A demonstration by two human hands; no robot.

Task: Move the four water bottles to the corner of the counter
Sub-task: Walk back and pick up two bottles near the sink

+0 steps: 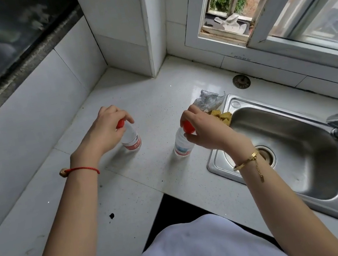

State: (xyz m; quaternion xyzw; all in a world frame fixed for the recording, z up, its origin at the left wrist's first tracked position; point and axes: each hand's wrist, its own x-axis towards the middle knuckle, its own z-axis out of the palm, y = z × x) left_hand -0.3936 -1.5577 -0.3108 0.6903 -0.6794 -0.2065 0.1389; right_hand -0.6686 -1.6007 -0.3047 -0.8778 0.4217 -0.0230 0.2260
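Left hand [103, 133] grips the cap of one upright bottle [131, 141]; right hand [202, 129] grips the cap of a second bottle [182, 145]. Both bottles stand on the counter [148, 100]. The corner lies ahead of both hands, nearer the left, path unobstructed. Rags [208, 101] and sink [287, 145] sit beside the right hand. Only two bottles visible.

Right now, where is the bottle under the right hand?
In the head view, that bottle stands upright on the counter, just left of the sink, with the right hand gripping its red cap.
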